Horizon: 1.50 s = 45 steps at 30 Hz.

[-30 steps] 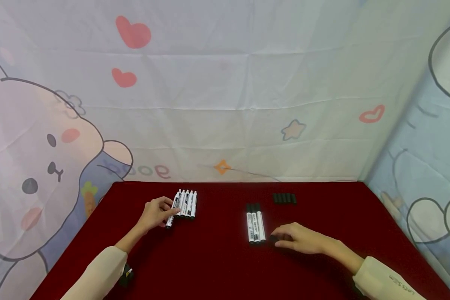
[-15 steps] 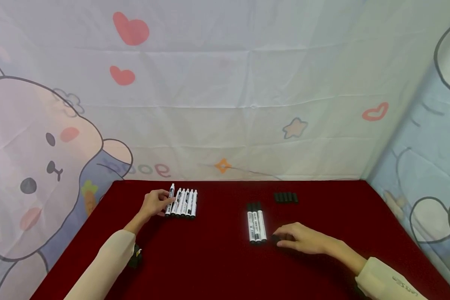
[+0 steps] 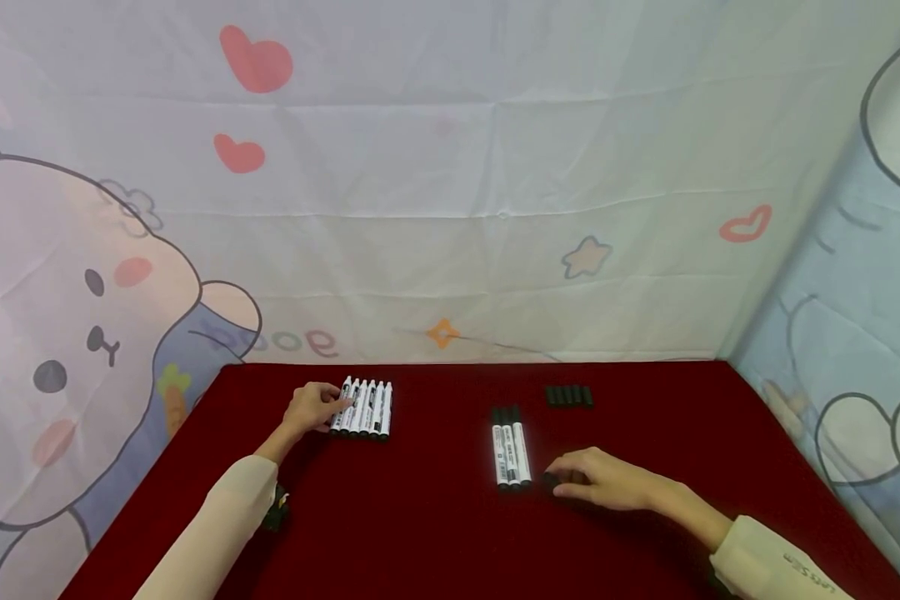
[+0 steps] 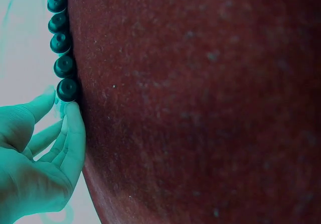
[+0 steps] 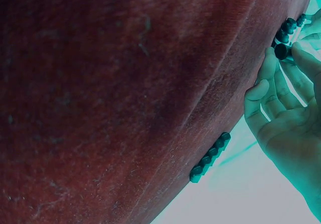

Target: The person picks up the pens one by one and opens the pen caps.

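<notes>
Fingers of the right hand (image 3: 603, 479) curled around a small black cap (image 3: 548, 478), pinching it against the red table (image 3: 435, 533) just beside the near end of three capped markers (image 3: 511, 446); the right wrist view showed the cap (image 5: 282, 50) held between thumb and fingertips (image 5: 270, 63). Farther back on the left, the left hand (image 3: 311, 408) pinched the outermost marker (image 3: 341, 407) of a row of uncapped markers (image 3: 363, 407), thumb and fingers (image 4: 75, 128) closed lightly on its end in the left wrist view. Beyond the three markers, a row of loose black caps (image 3: 569, 397) lay near the far edge, well apart from both hands. A cartoon cloth backdrop (image 3: 450, 183) rose behind the table.
</notes>
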Each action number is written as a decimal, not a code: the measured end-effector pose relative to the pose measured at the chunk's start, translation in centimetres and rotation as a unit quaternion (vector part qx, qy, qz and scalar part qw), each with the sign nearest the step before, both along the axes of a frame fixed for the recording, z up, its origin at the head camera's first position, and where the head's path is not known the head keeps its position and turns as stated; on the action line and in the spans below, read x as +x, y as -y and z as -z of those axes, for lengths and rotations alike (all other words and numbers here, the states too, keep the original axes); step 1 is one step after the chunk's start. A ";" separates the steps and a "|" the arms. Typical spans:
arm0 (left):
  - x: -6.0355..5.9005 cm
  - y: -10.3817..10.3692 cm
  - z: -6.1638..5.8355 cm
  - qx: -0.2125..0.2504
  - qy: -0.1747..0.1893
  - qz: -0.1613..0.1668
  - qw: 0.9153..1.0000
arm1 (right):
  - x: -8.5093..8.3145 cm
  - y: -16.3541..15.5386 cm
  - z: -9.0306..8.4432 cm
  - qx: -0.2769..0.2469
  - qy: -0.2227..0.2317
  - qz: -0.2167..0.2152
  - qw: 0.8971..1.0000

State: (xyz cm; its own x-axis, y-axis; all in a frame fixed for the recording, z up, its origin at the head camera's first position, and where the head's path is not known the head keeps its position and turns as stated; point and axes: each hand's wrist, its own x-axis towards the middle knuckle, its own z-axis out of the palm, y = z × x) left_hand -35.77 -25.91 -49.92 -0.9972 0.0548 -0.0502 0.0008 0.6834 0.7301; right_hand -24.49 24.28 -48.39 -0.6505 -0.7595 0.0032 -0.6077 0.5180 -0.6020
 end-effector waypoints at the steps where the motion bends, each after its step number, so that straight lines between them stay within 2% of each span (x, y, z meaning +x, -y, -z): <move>1: 0.1 0.0 0.0 0.001 0.001 0.000 1.000 | 0.0 0.0 0.0 0.001 0.000 0.000 1.000; 12: 0.4 -0.2 -0.6 0.007 0.014 0.002 1.000 | -0.2 0.3 -0.4 0.007 -0.006 0.002 1.000; 19: 0.9 0.0 -1.5 -0.023 -0.015 -0.004 1.000 | -0.1 0.2 -0.4 0.012 -0.006 0.008 1.000; 23: 1.1 -0.3 -2.1 -0.034 -0.032 0.007 0.999 | -0.1 -0.1 -0.6 0.013 -0.005 0.011 1.000; 34: 2.6 -3.1 -3.3 -0.047 -0.078 0.081 0.993 | -0.3 -1.0 -0.6 0.029 -0.025 0.028 0.999; 40: 3.5 -5.2 -3.9 -0.049 -0.080 0.137 0.986 | -0.4 -1.8 -0.2 0.042 -0.039 0.034 0.998; 45: 4.3 -7.0 -4.4 -0.043 -0.070 0.171 0.982 | -0.8 -2.5 -0.1 0.040 -0.043 0.042 0.997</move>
